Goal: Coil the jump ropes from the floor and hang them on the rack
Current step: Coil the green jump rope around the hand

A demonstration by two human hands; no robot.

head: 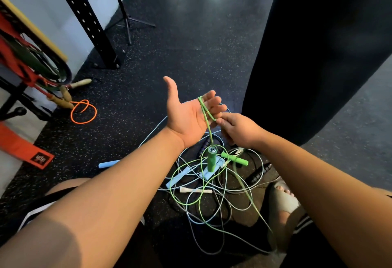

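- The left hand (187, 117) lay palm up with straight, spread fingers and the thumb out wide. The green rope (204, 108) was looped over its fingers.
- The right hand (240, 129) pinched that rope between thumb and fingertip, just right of the left palm.
- From the loop the rope dropped to a green handle (211, 160), which hung upright above the pile (212, 195).
- The pile was a tangle of green, pale blue and dark ropes on the floor (191, 45), near and centre, just left of a sandalled foot (284, 200).
- An orange rope (83, 112) lay in a loose ring far left, well apart from the pile and near the foot of the rack (19, 60).
- The rack stood at the left edge and held red and dark bands.
- Open floor ran far from the hands, centre. It was bounded on the left by a black holed post (84, 13) and a thin stand (127, 20), and on the right by a large black bag (318, 55).
- An orange strap (19, 147) lay near left, across the edge of the floor. Its dark label (41, 158) bore marks too small to read.
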